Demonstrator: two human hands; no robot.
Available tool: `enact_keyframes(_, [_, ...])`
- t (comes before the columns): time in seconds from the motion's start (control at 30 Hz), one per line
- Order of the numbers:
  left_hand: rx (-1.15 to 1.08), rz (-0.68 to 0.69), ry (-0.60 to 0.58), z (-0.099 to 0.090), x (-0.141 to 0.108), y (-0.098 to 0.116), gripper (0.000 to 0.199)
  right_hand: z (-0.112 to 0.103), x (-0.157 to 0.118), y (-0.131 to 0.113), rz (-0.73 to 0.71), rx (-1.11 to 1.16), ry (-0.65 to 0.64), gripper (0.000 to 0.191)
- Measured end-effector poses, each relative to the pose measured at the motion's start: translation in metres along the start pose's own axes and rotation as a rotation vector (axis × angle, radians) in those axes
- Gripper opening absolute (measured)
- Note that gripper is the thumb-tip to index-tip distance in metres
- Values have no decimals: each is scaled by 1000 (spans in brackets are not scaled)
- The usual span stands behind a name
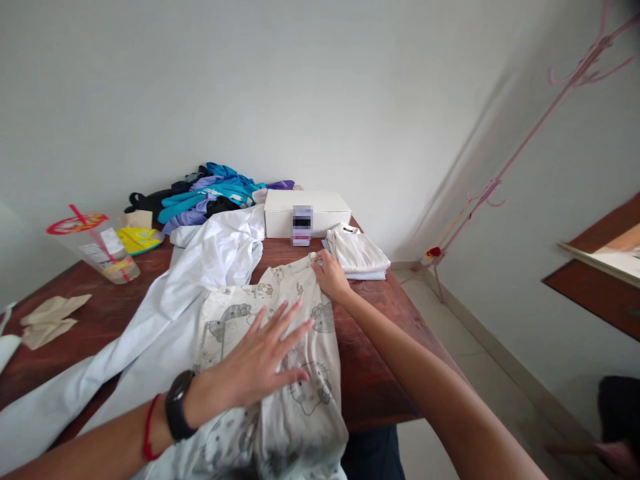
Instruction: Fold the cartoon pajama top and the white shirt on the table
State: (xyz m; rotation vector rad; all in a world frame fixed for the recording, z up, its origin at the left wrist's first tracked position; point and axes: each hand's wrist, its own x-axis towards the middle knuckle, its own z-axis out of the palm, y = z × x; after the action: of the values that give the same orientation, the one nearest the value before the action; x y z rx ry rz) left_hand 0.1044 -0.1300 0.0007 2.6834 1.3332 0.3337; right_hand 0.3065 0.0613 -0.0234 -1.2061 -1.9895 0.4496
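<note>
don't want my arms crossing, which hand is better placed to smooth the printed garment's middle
Probably the left hand: it is spread over the middle of the printed garment, while the right hand seems to pinch its far edge.

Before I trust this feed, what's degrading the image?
Head view: soft light, faint shadow beside the pink rack; rack and cup lean, probably wide-angle distortion; small item before the white box pixelated; left hand and the near end of the printed garment slightly blurred.
</note>
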Motion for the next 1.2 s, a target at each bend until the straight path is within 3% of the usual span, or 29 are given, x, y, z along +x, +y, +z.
enact_keyframes(0.13, [80, -381, 192, -30, 27, -66, 74, -2, 30, -13, -68, 70, 43, 14])
enact_keyframes(0.23, [-86, -551, 167, -41, 42, -114, 86, -1, 55, -22, -54, 55, 65, 14])
enact_keyframes(0.33, [-196, -599, 82, -41, 47, -140, 95, 0, 77, -25, 7, -26, 23, 16])
enact_keyframes(0.47, [-79, -609, -65, -42, 40, -156, 86, 2, 86, -20, 68, -110, -68, 22])
enact_keyframes(0.53, [-88, -615, -105, -46, 33, -166, 83, 4, 75, -19, 78, -140, -92, 31])
enact_keyframes(0.63, [-273, -554, -54, -55, 24, -179, 80, 6, 39, -26, 38, -232, -155, 49])
enact_keyframes(0.7, [-426, -502, 8, -63, 21, -181, 76, 4, 4, -37, -51, -269, -257, 51])
enact_keyframes(0.8, [-637, -465, 89, -74, 21, -175, 66, 1, -50, -58, -203, -205, -514, 57])
enact_keyframes(0.87, [-819, -516, 105, -78, 25, -168, 64, 0, -78, -68, -263, -157, -681, 71])
enact_keyframes(0.93, [-1029, -605, 91, -80, 34, -159, 65, 1, -97, -73, -306, -136, -758, 79])
enact_keyframes(1.07, [-1293, -736, 155, -73, 66, -136, 52, 1, -106, -76, -329, -48, -720, 76])
enact_keyframes(1.13, [-1338, -764, 217, -65, 87, -121, 39, 0, -103, -78, -275, 98, -628, 59])
enact_keyframes(1.2, [-1364, -762, 228, -55, 108, -106, 33, -1, -99, -82, -133, 273, -488, 39])
